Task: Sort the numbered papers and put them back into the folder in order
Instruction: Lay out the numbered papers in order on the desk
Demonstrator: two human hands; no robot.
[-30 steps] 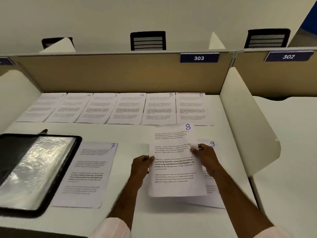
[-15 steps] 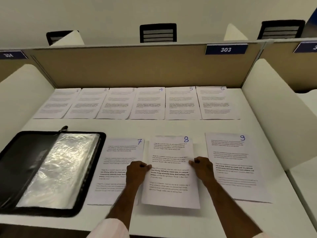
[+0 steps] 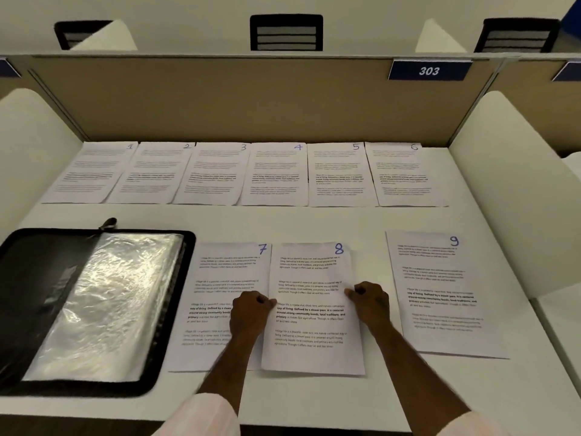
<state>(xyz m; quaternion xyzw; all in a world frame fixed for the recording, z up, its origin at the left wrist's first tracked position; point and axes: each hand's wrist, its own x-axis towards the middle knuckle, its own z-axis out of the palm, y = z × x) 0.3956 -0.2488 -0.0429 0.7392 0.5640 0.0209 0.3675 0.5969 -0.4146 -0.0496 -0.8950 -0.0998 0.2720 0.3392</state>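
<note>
On my feed the folder (image 3: 37,294) lies open and flat on the counter (image 3: 314,221), with its black cover on the far side from the papers and a shiny clear sleeve (image 3: 107,303) facing up. A small dark pull (image 3: 108,222) sticks out at the folder's far rim.

Just right of the folder lies sheet 7 (image 3: 217,278), its near edge close to the folder's zip border. Next right of the folder after that is sheet 8 (image 3: 311,350), flat on the counter and edge to edge with 7. I cannot tell whether the two overlap. Farthest right of the folder, apart from 8, lies sheet 9 (image 3: 440,294), turned a little askew.

Both hands are on sheet 8. The left hand (image 3: 250,313) has its fingers curled and pinches the sheet's folder-side edge about halfway down, resting over part of 7. The right hand (image 3: 369,302), also curled, pinches the opposite edge at about the same height.

Beyond the folder, along the tan divider (image 3: 220,99), a row (image 3: 276,174) of sheets numbered 1 to 6 runs side by side, starting behind the folder and running rightward. A blue plate (image 3: 429,70) reading 303 sits on the divider above sheet 6.
</note>
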